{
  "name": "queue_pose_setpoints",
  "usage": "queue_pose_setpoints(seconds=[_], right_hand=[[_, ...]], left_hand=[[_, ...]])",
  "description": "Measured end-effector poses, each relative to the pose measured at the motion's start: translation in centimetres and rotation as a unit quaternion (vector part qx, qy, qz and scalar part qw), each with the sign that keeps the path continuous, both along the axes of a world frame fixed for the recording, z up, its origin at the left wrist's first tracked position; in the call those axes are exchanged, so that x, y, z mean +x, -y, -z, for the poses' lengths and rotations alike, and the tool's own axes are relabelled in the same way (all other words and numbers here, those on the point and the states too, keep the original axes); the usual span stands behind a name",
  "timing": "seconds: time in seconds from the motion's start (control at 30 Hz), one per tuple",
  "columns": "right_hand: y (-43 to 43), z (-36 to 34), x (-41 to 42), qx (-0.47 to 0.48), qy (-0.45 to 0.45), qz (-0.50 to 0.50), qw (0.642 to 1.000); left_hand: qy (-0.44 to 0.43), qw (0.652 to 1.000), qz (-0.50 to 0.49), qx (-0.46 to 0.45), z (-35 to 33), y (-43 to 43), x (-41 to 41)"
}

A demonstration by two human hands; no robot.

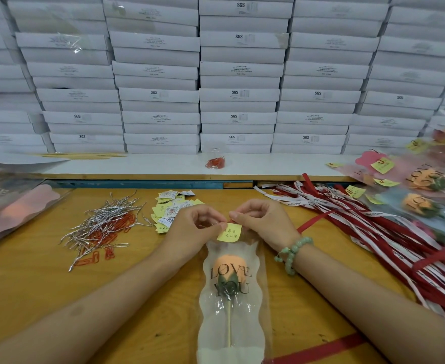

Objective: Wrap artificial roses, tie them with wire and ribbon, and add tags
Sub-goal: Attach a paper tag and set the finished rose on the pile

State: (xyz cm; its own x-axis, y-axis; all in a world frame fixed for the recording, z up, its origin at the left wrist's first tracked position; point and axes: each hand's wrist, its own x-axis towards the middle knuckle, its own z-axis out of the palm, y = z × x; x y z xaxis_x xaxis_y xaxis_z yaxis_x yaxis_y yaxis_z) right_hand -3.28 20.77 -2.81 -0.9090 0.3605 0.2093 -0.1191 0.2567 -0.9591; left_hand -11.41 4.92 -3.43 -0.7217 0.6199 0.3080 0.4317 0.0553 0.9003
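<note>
An orange artificial rose on a pale stick lies in a clear sleeve printed "LOVE YOU", in the middle of the wooden table. A yellow tag with handwriting sits at the sleeve's top edge. My left hand pinches the tag's upper left corner. My right hand pinches its upper right edge, where a bit of red clip shows. A green bead bracelet hangs on my right wrist.
Silver wire ties and red paper clips lie left of my hands. Loose yellow and white tags sit behind them. Red and white ribbons spread to the right, finished wrapped roses beyond. Empty sleeves lie far left. White boxes form a wall behind.
</note>
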Motion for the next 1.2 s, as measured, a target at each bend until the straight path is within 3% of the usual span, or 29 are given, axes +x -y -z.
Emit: queue_pose_setpoints(seconds=[0.33,0.77,1.2], right_hand=[[-0.09,0.0,0.01,-0.041,-0.025,0.009,0.999],[-0.11,0.08,-0.03,-0.015,-0.006,-0.002,1.0],[-0.51,0.41,-0.18,-0.01,-0.043,0.0,0.999]], left_hand=[[0.005,1.0,0.004,0.002,0.04,0.02,-0.01],[-0.001,1.0,-0.009,-0.006,0.08,0.01,-0.03],[0.004,1.0,-0.008,0.006,0.14,0.04,-0.04]])
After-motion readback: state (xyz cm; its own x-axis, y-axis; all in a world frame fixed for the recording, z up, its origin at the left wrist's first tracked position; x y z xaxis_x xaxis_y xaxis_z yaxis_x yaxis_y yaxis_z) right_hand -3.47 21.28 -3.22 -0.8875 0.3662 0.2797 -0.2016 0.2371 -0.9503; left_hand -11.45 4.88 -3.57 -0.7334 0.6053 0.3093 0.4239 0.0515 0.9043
